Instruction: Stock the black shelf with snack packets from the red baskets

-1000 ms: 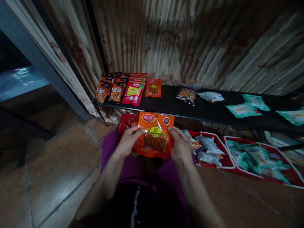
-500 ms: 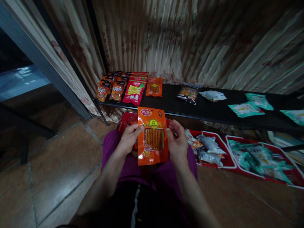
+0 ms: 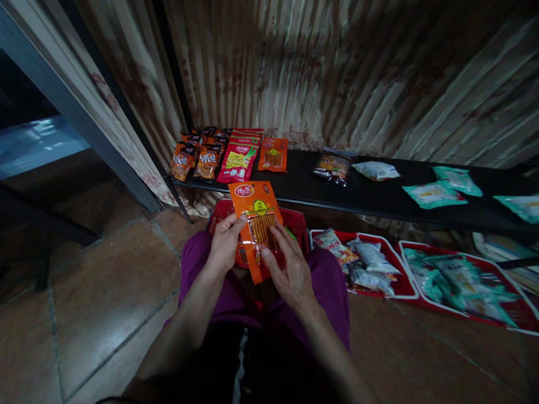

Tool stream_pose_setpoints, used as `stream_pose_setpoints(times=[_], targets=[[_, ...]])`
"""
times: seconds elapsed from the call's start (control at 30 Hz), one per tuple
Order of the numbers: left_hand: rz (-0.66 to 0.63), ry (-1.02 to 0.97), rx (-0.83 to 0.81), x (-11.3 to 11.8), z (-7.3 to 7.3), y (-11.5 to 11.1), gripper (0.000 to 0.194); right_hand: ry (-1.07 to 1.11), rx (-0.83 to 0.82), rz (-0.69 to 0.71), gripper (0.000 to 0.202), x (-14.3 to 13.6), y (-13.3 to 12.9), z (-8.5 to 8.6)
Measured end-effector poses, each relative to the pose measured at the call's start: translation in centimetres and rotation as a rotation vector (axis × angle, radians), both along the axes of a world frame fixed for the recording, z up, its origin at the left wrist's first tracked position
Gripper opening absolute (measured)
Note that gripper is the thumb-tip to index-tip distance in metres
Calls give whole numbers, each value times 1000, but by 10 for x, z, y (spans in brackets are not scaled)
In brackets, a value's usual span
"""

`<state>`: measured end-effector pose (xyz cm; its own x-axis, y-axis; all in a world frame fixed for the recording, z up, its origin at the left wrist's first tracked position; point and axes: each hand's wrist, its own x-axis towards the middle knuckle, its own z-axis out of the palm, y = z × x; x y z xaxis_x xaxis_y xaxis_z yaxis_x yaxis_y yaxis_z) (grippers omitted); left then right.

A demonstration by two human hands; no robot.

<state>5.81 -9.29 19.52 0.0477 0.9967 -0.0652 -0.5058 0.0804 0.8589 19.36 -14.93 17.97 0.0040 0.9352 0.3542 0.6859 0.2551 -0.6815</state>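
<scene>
An orange snack packet (image 3: 261, 216) with a see-through window showing brown strips is held above my lap, tilted to the left. My left hand (image 3: 225, 242) pinches its left edge between thumb and fingers. Across the lower right of the packet's front lies my right hand (image 3: 291, 270), fingers stretched and thumb apart, touching the surface. Below the packet a red basket (image 3: 299, 222) stands between my knees, largely covered by my hands and the packet. A similar orange packet (image 3: 273, 154) rests on the shelf ahead.
The black shelf (image 3: 292, 188) carries brown snack bags (image 3: 208, 161), red packets (image 3: 238, 159), a dark bag (image 3: 332, 167), a white bag (image 3: 376, 170) and green-white bags (image 3: 434, 194). Two red baskets (image 3: 408, 277) of snacks sit on the floor to the right.
The orange packet has tilted to the left and shifted slightly up. My right hand has gone from its right edge onto its front, with the fingers now spread.
</scene>
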Motion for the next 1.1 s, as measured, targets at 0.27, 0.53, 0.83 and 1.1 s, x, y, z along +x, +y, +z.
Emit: stream_pose_setpoints(times=[0.27, 0.53, 0.83, 1.1], targets=[[-9, -27, -11, -2, -2, 1, 28, 38, 39, -49, 46, 0, 1, -2], [-16, -61, -39, -4, -1, 1, 28, 27, 56, -97, 43, 2, 5, -4], [7, -111, -84, -5, -2, 3, 29, 48, 87, -127, 42, 1, 6, -6], [21, -108, -105, -4, 0, 2, 28, 62, 83, -150, 43, 2, 6, -7]])
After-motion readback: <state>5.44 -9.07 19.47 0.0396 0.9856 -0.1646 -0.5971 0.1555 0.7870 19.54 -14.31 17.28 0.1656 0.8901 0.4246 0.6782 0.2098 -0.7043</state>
